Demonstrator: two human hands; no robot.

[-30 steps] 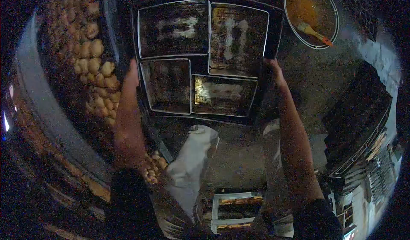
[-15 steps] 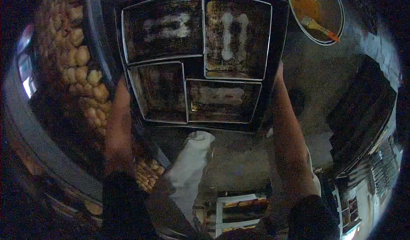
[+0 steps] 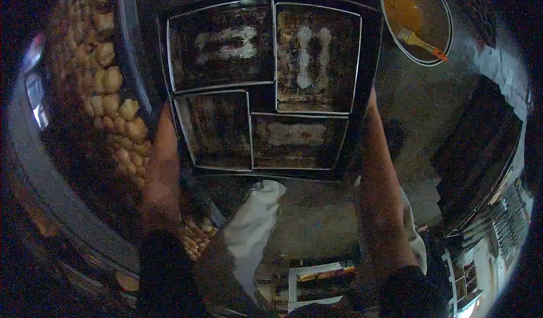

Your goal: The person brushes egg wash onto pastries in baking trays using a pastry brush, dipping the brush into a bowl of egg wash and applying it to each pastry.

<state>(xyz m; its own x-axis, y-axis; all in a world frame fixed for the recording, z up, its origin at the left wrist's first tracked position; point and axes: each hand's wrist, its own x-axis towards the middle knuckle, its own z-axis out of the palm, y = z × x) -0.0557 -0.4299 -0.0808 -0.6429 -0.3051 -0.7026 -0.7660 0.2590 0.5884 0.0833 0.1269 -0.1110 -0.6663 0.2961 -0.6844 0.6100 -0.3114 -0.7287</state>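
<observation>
A dark tray (image 3: 261, 98) with several rectangular metal-rimmed pans set in it fills the upper middle. The pans look empty, with pale worn patches on their bottoms. At the tray's left side is my left hand (image 3: 168, 111), its fingers hidden behind the edge. My right hand (image 3: 370, 100) is at the tray's right side, fingers also out of sight. Both forearms reach up from the bottom, one on each side, and the tray is held between the hands.
Many small golden-brown pieces (image 3: 107, 80) lie in a long bin on the left. A round bowl (image 3: 451, 32) with orange liquid and a brush (image 3: 418, 41) stands at the upper right. Dark stacked sheets (image 3: 481, 148) are on the right. White cloth (image 3: 254, 222) hangs below.
The tray with its pans sits slightly lower and a little to the right in view. Both hands remain at its sides.
</observation>
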